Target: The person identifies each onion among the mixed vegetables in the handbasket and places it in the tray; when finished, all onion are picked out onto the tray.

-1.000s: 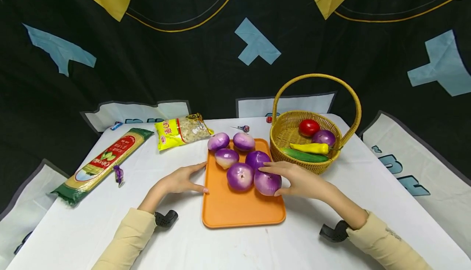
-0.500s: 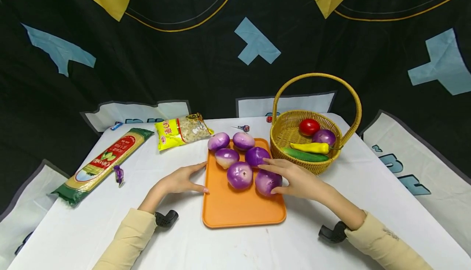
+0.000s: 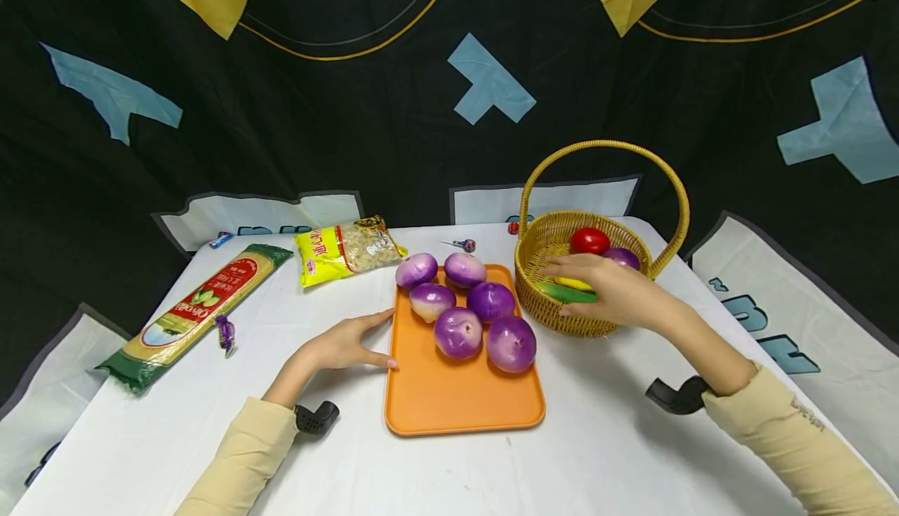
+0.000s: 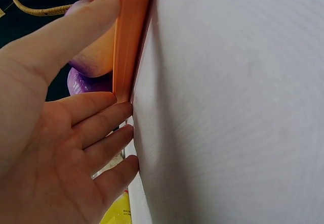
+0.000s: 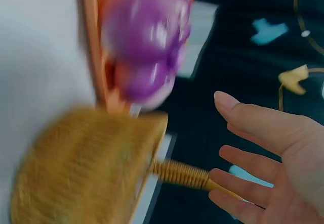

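Several purple onions [image 3: 511, 344] sit grouped on the orange tray [image 3: 463, 414] in the head view. My left hand [image 3: 346, 343] touches the tray's left edge with fingers spread; the left wrist view shows its thumb on the rim [image 4: 126, 47]. Over the near side of the wicker basket [image 3: 562, 317] is my right hand [image 3: 618, 293], its fingers loosely extended and holding nothing. Inside the basket are a red tomato [image 3: 590, 240], a purple onion [image 3: 623, 258], a yellow pepper [image 3: 572, 283] and a green cucumber [image 3: 562, 293]. The right hand partly hides these last three.
A yellow snack bag [image 3: 349, 250] lies behind the tray on the left. A long green and red package [image 3: 200, 314] and a purple wrapped candy [image 3: 226, 333] lie further left. The basket's tall handle [image 3: 604, 144] arches up. A lollipop [image 3: 463, 245] lies behind the tray.
My right hand has released the front right onion on the tray and moved up and right to the basket. The left hand has stayed at the tray's edge.
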The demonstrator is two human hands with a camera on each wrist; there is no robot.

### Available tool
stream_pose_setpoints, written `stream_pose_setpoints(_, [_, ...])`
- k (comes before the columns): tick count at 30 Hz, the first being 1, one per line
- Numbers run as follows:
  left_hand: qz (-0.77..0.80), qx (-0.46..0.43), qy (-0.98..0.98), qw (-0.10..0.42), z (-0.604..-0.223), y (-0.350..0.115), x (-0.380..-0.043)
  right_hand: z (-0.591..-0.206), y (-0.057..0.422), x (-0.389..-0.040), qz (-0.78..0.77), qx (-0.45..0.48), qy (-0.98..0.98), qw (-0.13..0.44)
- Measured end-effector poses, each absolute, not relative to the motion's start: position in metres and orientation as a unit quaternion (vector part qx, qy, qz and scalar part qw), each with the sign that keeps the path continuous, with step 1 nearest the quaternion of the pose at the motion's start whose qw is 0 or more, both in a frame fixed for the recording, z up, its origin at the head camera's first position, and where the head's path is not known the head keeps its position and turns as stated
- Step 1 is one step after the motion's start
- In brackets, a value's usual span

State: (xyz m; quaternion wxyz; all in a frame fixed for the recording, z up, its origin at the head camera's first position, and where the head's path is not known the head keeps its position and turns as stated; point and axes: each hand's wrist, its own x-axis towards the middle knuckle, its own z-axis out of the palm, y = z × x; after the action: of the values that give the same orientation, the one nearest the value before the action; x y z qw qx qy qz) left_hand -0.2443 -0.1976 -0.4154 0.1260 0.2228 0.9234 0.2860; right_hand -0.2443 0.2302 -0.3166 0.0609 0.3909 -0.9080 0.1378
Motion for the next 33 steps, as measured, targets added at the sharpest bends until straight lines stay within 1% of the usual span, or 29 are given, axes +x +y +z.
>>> stream_pose_setpoints(3, [0.287, 0.225, 0.923, 0.126, -0.415, -0.198, -0.244, -0.304, 0.244, -0.262, 0.104, 0.376, -0.919, 0.050])
stream_pose_setpoints(5, [0.288, 0.227, 0.922, 0.125, -0.416, -0.198, -0.244, -0.298, 0.252, -0.275, 0.079, 0.368, -0.926, 0.033])
stream_pose_setpoints(12, [0.292, 0.220, 0.922, 0.128, -0.415, -0.199, -0.243, -0.290, 0.274, -0.312, 0.002, 0.325, -0.942, -0.078])
stream_pose_setpoints(18, [0.292, 0.225, 0.921, 0.125, -0.416, -0.199, -0.244, -0.294, 0.286, -0.337, -0.064, 0.321, -0.933, -0.150])
stream_pose_setpoints(20, [0.292, 0.228, 0.921, 0.125, -0.416, -0.199, -0.244, -0.295, 0.288, -0.343, -0.082, 0.321, -0.930, -0.158])
stream_pose_setpoints(26, [0.294, 0.224, 0.921, 0.124, -0.415, -0.199, -0.245, -0.295, 0.289, -0.355, -0.102, 0.304, -0.933, -0.161])
stream_pose_setpoints(33, [0.292, 0.220, 0.921, 0.133, -0.417, -0.199, -0.245, -0.306, 0.292, -0.361, -0.082, 0.247, -0.947, -0.189])
